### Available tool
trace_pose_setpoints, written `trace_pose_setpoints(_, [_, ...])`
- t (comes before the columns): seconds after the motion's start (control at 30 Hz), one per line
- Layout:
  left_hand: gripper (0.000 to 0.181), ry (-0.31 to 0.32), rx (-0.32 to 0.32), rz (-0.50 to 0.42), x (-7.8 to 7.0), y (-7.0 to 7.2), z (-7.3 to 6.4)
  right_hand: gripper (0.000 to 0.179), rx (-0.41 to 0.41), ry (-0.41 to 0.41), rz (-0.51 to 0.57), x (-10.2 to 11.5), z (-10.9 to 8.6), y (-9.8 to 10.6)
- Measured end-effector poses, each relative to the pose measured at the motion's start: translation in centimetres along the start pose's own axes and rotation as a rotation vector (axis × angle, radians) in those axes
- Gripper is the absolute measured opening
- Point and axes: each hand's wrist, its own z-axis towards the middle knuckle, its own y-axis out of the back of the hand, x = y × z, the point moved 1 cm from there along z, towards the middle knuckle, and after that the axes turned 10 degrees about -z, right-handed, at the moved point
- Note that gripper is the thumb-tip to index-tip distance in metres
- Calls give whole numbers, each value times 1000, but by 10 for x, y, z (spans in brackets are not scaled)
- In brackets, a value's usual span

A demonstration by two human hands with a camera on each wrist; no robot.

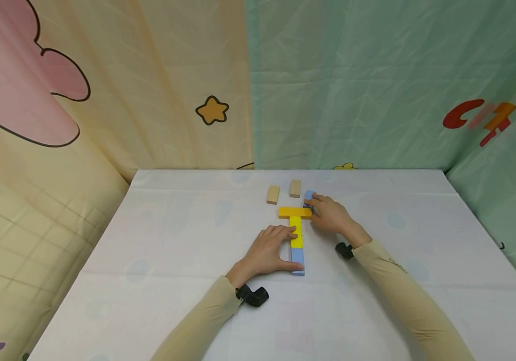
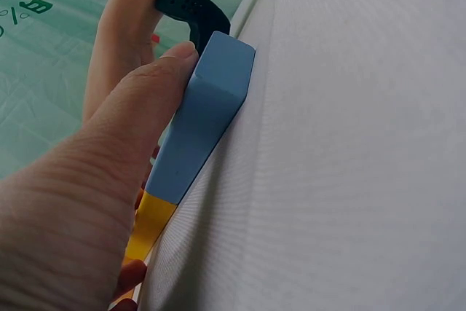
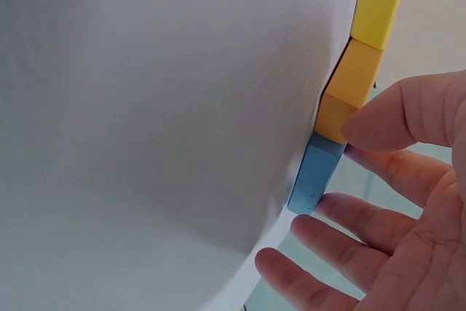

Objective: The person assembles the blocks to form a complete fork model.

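Observation:
Flat coloured blocks form a T on the white table. Its stem is a blue block [image 1: 297, 255] and a yellow block [image 1: 296, 238]; its crossbar is an orange block [image 1: 288, 212]. My left hand [image 1: 269, 249] spans the stem, thumb along the blue block and fingertips on the yellow one. In the left wrist view the thumb lies against the stem's blue block [image 2: 200, 125]. My right hand [image 1: 331, 214] is at the crossbar's right end. Its thumb touches the orange block [image 3: 353, 81], while its fingers lie along a second blue block [image 3: 317, 169] standing against that end.
Two plain wooden blocks, one on the left [image 1: 273, 194] and one on the right [image 1: 295, 188], lie beyond the crossbar near the table's far edge. The white tablecloth [image 1: 172, 225] covers the table. Patterned curtains [image 1: 352, 75] hang behind it and at both sides.

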Motion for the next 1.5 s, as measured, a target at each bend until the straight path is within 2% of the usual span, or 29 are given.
trace_pose_setpoints(1.5, [77,9,14,-8,1,1,1,47,39,0,66,1,2,-1])
